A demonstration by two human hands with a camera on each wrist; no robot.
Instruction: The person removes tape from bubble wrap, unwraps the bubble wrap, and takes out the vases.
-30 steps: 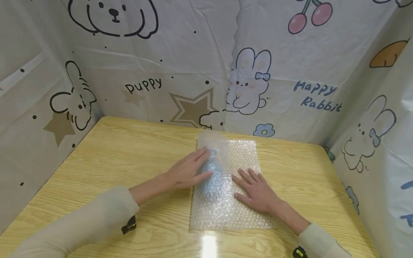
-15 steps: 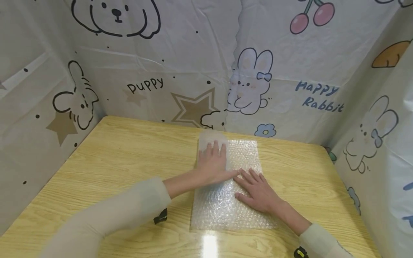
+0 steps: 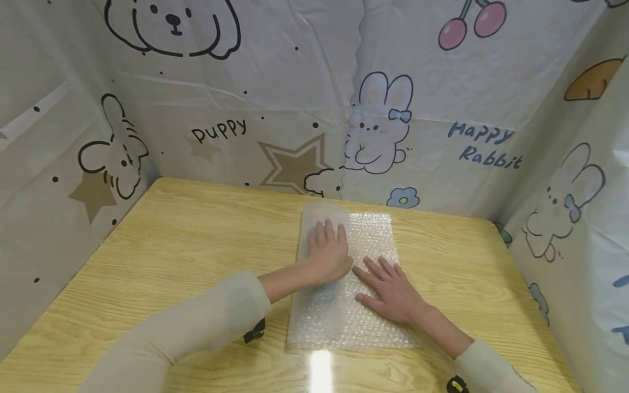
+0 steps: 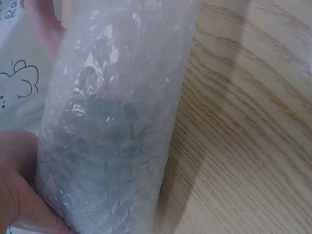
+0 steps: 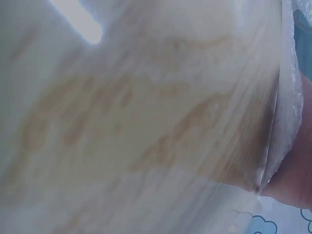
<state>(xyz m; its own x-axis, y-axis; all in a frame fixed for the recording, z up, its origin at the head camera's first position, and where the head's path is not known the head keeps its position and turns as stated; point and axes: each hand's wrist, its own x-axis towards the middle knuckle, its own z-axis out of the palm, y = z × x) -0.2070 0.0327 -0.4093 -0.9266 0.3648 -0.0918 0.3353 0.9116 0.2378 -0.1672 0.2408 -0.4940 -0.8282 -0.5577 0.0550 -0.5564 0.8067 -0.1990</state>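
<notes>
The left hand (image 3: 328, 257) rests, fingers spread, on bubble wrap (image 3: 372, 234) folded over a bluish thing (image 4: 105, 141), mid-table (image 3: 196, 234). The right hand (image 3: 395, 296), fingers spread, lies flat on the wrap's right part.

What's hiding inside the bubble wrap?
Inside the bubble wrap there's a bluish thing, showing only blurrily. The left hand lies over part of it, and the wrap hides its details, so I can't tell what it is.
</notes>
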